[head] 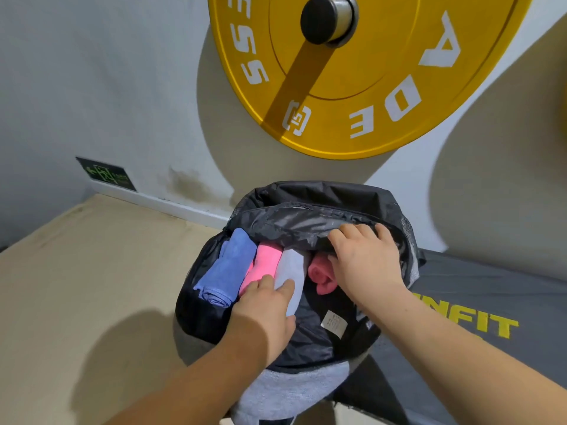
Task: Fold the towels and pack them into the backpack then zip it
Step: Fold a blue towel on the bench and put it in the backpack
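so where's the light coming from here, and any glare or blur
head view: light from the upper right, as the peg shadows down-left across the yellow weight plate and an arm shadow lies on the floor at left; soft glare on the backpack lining; wide-angle bend at the edges; no obvious blur

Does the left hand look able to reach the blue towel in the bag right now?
Probably yes: the backpack gapes open, the blue towel lies uncovered, and the left hand rests close beside it.
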Motion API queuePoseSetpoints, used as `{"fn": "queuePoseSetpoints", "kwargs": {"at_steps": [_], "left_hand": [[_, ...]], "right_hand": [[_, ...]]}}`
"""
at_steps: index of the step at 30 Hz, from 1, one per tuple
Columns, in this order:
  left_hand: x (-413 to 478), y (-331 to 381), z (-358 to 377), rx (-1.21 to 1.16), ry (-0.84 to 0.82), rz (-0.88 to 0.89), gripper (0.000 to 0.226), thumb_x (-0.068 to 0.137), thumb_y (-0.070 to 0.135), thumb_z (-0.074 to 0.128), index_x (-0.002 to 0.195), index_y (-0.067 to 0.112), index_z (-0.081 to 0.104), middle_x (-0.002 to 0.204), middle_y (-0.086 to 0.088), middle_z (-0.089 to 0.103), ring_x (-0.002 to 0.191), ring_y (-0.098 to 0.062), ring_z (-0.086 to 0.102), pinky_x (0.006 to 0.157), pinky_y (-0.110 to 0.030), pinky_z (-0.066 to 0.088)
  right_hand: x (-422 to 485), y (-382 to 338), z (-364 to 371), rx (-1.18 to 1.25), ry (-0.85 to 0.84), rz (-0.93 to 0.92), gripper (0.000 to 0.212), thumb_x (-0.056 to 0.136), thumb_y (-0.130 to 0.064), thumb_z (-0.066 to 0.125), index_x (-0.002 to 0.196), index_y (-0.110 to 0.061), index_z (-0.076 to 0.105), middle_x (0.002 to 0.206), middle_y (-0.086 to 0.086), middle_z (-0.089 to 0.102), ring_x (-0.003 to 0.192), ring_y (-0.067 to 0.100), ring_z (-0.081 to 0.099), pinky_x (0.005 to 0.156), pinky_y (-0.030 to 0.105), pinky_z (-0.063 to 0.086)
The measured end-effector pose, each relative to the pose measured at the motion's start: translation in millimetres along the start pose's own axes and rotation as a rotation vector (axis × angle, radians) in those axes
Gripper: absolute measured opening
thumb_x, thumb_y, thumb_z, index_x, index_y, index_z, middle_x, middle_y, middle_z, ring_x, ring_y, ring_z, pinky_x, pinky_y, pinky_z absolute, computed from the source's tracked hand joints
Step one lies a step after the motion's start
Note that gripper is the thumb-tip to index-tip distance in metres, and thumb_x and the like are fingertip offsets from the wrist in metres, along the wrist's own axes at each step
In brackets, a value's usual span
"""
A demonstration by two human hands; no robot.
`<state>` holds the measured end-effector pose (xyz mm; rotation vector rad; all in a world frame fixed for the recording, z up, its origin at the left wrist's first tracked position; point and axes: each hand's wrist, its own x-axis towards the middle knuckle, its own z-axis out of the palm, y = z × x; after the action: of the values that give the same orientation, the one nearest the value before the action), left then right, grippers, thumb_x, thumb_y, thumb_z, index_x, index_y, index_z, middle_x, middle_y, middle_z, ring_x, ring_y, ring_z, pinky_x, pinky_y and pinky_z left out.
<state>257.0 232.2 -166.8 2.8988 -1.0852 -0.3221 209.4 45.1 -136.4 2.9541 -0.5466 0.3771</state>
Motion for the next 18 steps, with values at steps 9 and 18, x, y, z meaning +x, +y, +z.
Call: {"fn": "queuePoseSetpoints", "kwargs": {"at_steps": [9, 18], "left_hand": [[37.4, -5.2, -8.9, -0.242, 0.226, -0.011, 0.036, 0.095, 0.033, 0.059, 0.128, 0.02, 0.052, 0.111, 0.001, 0.063, 0.111, -0.024, 0.052, 0.09, -0.043, 0.051], [64.8, 2.4, -5.8, -0.412, 0.335, 0.084, 0.043, 0.099, 0.02, 0.06, 0.141, 0.014, 0.054, 0.141, 0.0, 0.056, 0.131, -0.022, 0.049, 0.108, -0.04, 0.044]], "right_hand": [[13.4, 9.7, -3.5, 0.13, 0.345, 0.059, 0.003, 0.085, -0.02, 0.063, 0.087, -0.022, 0.064, 0.074, -0.002, 0.068, 0.071, 0.029, 0.064, 0.068, 0.038, 0.046], [16.3, 16.5, -13.1, 0.195, 0.305, 0.117, 0.003, 0.089, -0.026, 0.06, 0.091, -0.024, 0.062, 0.082, -0.003, 0.07, 0.078, 0.029, 0.065, 0.071, 0.038, 0.044]]}}
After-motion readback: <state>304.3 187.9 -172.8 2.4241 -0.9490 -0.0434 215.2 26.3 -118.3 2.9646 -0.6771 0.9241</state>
